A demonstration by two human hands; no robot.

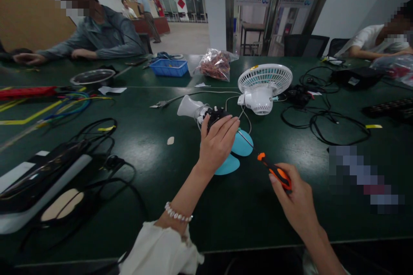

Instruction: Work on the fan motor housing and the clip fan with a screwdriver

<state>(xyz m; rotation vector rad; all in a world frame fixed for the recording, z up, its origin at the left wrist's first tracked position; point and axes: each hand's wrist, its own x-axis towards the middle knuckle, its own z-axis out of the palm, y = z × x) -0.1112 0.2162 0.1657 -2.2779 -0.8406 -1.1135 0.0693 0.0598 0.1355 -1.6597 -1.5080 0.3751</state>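
My left hand [219,142] lies over a small fan's black motor [214,115], fingers bent around it, so part of the motor is hidden. Light blue fan blades [241,144] stick out beneath that hand, and a white stem-like base [190,106] extends to the left. In my right hand [295,193] is a screwdriver [278,174] with an orange and black handle. Its shaft slants up and left, its tip close to the fingers of my left hand; whether it touches a screw I cannot tell. Behind stands a white fan cage with its housing [263,90].
A blue basket [169,67] and a bag of reddish-brown pieces [215,65] stand at the back. Black cables [322,124] lie at the right; a black power-strip-like device [41,172] and cords lie at the left. Two people sit across the table [155,206].
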